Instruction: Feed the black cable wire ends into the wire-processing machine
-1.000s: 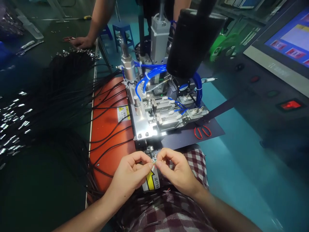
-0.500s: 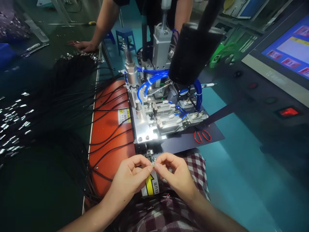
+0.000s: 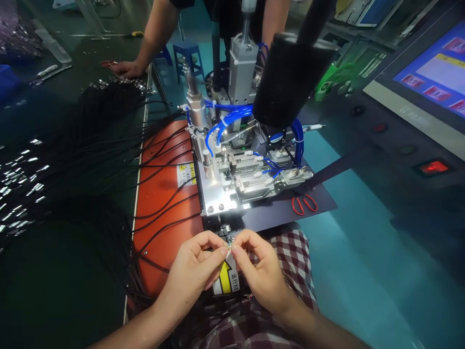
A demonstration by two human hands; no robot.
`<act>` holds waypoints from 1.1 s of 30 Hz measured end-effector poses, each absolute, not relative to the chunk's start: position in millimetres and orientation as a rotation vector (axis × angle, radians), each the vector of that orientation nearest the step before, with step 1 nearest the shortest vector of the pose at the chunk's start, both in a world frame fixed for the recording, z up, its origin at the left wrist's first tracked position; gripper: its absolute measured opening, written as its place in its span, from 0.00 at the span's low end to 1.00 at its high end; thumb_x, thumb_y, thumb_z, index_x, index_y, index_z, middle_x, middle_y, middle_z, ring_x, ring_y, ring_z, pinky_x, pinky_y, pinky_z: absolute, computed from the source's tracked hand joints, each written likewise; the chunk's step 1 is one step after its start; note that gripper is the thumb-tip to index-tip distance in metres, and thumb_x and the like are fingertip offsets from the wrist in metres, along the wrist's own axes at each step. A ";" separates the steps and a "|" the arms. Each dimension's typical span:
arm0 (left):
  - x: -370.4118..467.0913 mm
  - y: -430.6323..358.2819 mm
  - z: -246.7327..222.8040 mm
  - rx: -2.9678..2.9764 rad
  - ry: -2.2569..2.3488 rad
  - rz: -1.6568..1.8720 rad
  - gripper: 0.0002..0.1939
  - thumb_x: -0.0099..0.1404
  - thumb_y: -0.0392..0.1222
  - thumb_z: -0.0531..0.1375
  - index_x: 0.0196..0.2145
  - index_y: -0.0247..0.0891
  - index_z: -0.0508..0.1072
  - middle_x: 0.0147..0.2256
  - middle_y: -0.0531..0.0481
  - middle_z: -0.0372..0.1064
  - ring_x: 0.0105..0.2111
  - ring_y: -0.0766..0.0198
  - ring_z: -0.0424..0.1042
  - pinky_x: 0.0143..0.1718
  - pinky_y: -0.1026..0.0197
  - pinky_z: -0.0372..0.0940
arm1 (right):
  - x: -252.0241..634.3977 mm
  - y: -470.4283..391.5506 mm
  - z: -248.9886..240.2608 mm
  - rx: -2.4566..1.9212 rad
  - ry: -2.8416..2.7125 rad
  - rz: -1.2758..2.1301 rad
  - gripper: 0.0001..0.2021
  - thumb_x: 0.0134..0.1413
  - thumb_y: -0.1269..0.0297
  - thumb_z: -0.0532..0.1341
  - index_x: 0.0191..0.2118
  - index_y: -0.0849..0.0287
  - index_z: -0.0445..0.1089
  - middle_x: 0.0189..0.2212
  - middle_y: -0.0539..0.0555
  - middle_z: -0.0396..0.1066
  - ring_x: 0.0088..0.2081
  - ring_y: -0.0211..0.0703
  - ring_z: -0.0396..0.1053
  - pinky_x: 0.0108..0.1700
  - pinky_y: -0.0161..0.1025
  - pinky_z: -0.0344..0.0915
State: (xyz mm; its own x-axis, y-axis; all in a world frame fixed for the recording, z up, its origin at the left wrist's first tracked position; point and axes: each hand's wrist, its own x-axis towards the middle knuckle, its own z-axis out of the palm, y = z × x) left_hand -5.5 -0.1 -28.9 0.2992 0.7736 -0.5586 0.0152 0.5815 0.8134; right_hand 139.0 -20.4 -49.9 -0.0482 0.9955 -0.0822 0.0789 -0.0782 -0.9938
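My left hand and my right hand meet low in the middle, in front of the machine. Each is closed in a pinch of thumb and forefinger. Between the fingertips shows a tiny pale piece, perhaps thin wire ends; the fingers cover most of it. Just beyond my fingertips is a small metal fixture at the machine's near edge. Below them a white label with a yellow arrow is partly hidden by my left hand.
Black cables run across an orange cover from a bundle on the left table. Behind stands the machine with blue air hoses. Red-handled scissors lie right; a screen stands farther right. A co-worker's hand rests on the table.
My hands stay almost in the same place, still pinched together. The fingertips have shifted only slightly around the tiny piece.
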 end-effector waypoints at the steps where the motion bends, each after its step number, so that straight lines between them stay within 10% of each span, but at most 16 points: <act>1: -5.5 -0.2 -28.2 0.835 1.170 0.583 0.13 0.58 0.48 0.60 0.28 0.36 0.65 0.11 0.63 0.49 0.12 0.76 0.46 0.14 0.70 0.43 | 139.8 -20.7 -49.9 -1.301 -1.321 1.216 0.06 0.57 0.68 0.55 0.29 0.59 0.63 0.26 0.49 0.61 0.28 0.37 0.59 0.32 0.35 0.58; 33: -5.6 3.3 -26.9 0.759 1.142 0.530 0.14 0.56 0.48 0.63 0.27 0.36 0.65 0.13 0.63 0.49 0.12 0.77 0.45 0.13 0.71 0.40 | 146.8 -11.8 -45.2 -1.320 -1.251 1.400 0.07 0.56 0.65 0.57 0.27 0.59 0.63 0.22 0.47 0.61 0.23 0.34 0.57 0.26 0.33 0.57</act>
State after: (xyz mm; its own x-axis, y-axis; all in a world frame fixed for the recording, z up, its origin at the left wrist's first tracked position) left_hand -5.6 3.3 -26.9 0.3400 0.7196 -0.6054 0.0021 0.6432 0.7657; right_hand 146.8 -11.8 -45.2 -0.1129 0.9780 -0.1752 0.0644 -0.1688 -0.9835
